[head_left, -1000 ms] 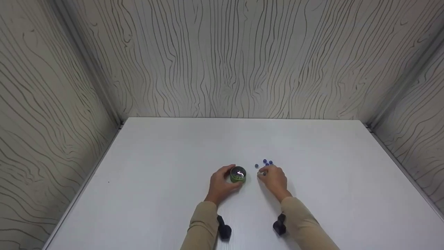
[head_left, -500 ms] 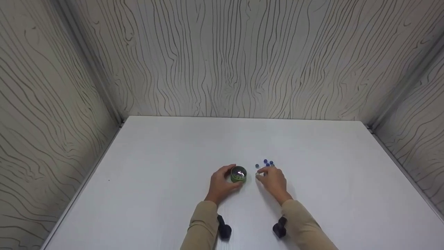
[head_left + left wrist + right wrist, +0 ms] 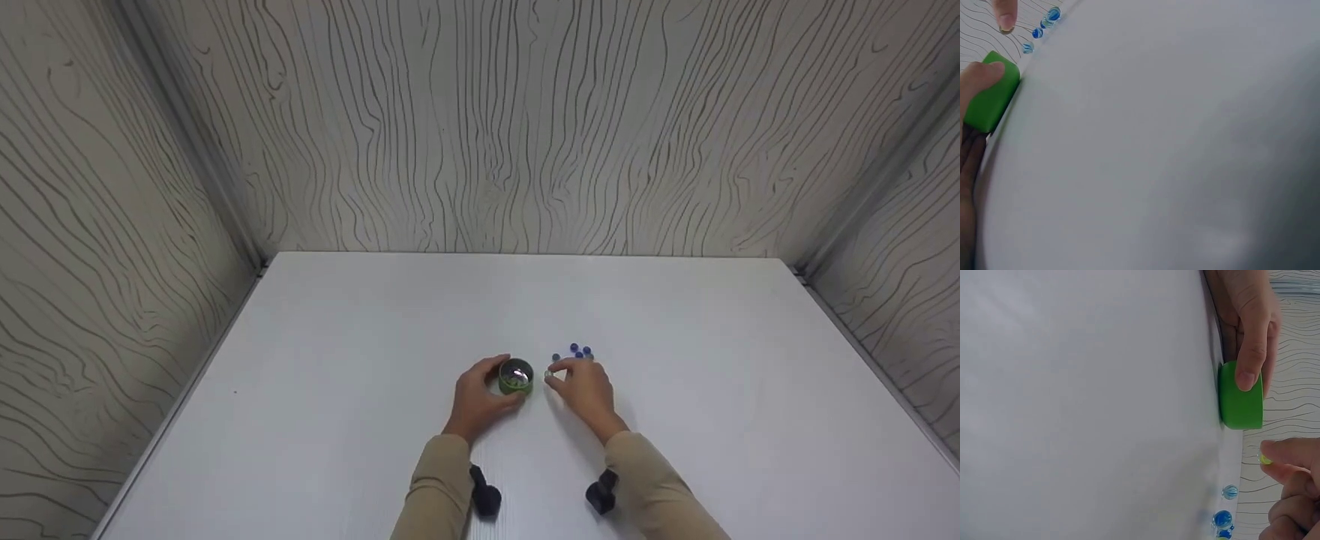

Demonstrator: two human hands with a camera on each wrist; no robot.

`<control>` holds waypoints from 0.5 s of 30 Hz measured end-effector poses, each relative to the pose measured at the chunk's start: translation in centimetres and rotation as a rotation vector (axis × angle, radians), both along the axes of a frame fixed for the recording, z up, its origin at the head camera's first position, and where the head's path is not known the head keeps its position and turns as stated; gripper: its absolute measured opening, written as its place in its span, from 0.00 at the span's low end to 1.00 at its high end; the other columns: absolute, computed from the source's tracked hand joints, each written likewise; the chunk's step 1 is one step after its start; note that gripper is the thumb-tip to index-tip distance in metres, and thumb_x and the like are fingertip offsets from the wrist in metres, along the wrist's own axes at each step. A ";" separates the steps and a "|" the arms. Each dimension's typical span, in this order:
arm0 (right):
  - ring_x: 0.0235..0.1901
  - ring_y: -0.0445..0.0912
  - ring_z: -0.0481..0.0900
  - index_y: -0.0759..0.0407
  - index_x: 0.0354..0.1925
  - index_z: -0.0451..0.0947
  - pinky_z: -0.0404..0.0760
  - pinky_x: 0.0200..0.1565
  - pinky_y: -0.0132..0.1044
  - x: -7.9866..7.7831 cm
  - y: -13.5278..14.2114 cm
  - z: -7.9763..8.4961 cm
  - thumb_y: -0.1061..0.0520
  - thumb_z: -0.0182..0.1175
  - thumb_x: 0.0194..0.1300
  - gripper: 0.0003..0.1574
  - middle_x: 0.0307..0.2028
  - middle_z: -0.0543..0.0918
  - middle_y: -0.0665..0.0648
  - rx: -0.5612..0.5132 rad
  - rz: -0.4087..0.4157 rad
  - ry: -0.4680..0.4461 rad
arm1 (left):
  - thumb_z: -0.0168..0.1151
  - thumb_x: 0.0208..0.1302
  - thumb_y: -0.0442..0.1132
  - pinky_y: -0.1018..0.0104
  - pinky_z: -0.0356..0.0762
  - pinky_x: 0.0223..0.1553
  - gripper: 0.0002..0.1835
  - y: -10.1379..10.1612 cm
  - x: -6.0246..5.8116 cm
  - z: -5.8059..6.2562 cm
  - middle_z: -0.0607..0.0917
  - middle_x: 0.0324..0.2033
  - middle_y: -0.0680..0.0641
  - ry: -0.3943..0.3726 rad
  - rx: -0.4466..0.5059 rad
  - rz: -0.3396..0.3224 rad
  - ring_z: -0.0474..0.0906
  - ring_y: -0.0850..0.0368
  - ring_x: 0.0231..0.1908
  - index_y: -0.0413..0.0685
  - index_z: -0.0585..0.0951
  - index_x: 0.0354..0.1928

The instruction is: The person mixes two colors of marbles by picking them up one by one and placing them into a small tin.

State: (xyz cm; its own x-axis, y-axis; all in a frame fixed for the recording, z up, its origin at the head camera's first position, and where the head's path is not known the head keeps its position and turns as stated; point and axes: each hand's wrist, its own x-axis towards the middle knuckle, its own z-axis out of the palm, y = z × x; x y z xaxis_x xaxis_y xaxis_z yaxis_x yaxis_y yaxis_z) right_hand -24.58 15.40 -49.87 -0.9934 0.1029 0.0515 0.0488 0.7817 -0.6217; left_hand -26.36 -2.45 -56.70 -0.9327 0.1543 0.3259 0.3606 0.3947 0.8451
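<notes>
My left hand [image 3: 478, 394] holds a small green cup [image 3: 514, 389] upright on the white table, thumb on one side and fingers on the other. Something small and greenish shows inside it, too small to tell. To the right, my right hand [image 3: 589, 391] pinches a clear marble with yellow in it [image 3: 1264, 459] between thumb and index finger, a short way from the cup and raised off the table. Several loose marbles lie beyond the right hand: a light blue striped one [image 3: 1230, 492] sits closest to the cup, with darker blue ones [image 3: 574, 347] grouped behind it.
The white table [image 3: 360, 322] runs back to a wood-patterned panel [image 3: 480, 135]. Similar panels stand to the left and right. A black wrist device [image 3: 487, 500] sits by the left sleeve, another [image 3: 601, 495] by the right sleeve.
My right hand has shifted left toward the cup, carrying the pinched marble away from the other marbles. The left hand and cup have stayed in place.
</notes>
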 end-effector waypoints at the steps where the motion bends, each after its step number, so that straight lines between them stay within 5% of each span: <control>1: 0.25 0.42 0.69 0.59 0.39 0.86 0.63 0.24 0.29 0.0 0.0 0.1 0.58 0.68 0.56 0.11 0.27 0.82 0.56 0.001 0.001 0.001 | 0.75 0.47 0.43 0.59 0.77 0.64 0.33 0.0 0.0 0.0 0.84 0.54 0.47 0.004 -0.001 0.000 0.80 0.51 0.57 0.44 0.77 0.58; 10: 0.23 0.41 0.66 0.58 0.37 0.87 0.61 0.23 0.28 0.1 -0.6 0.3 0.57 0.69 0.54 0.10 0.24 0.80 0.55 0.018 0.011 0.047 | 0.75 0.47 0.44 0.58 0.78 0.62 0.33 0.0 -0.1 -0.2 0.85 0.53 0.46 0.042 -0.024 0.010 0.80 0.50 0.56 0.45 0.78 0.57; 15: 0.23 0.41 0.66 0.59 0.37 0.87 0.62 0.23 0.29 0.0 -0.9 0.6 0.58 0.68 0.55 0.10 0.33 0.86 0.60 0.012 0.029 0.054 | 0.76 0.47 0.44 0.58 0.78 0.62 0.33 0.0 -0.1 -0.1 0.85 0.53 0.46 0.028 -0.025 0.009 0.80 0.51 0.57 0.44 0.78 0.57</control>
